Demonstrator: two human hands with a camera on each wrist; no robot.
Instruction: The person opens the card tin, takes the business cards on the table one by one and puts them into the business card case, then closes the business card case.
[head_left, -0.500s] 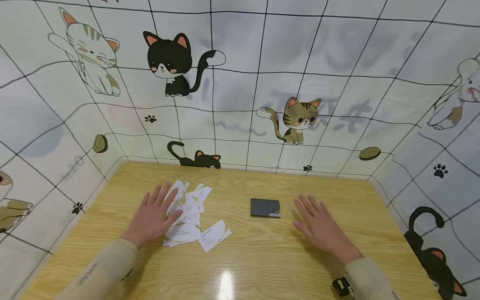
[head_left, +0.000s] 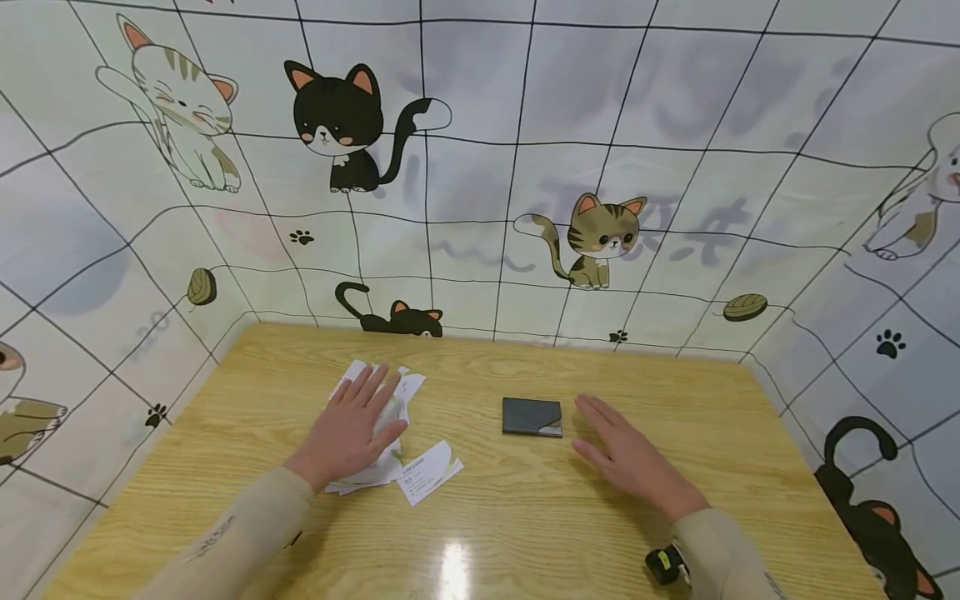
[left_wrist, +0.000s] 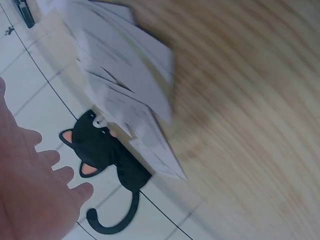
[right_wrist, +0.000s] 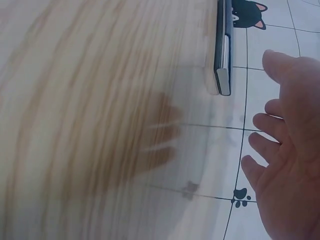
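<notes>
Several white business cards point(head_left: 429, 472) lie loosely heaped on the left half of the wooden table. Over that heap my left hand point(head_left: 348, 433) is spread flat, palm down, hiding many of the cards in the head view; the left wrist view shows a gap between the hand and the fanned cards point(left_wrist: 125, 65). A dark grey card case point(head_left: 531, 417) with a pale notched corner lies on the table right of the cards. Just to its right, my right hand point(head_left: 637, 458) hovers with straight fingers and holds nothing. In the right wrist view the case point(right_wrist: 223, 55) appears edge-on.
The wooden table point(head_left: 540, 533) meets a white cloth backdrop point(head_left: 480, 183) printed with cats and grid lines at its back and sides. A small black device point(head_left: 663, 567) hangs at the right sleeve.
My left hand has moved right, from the cards' left edge to over the heap. The right hand has shifted a little left towards the card case and turned slightly on its side.
</notes>
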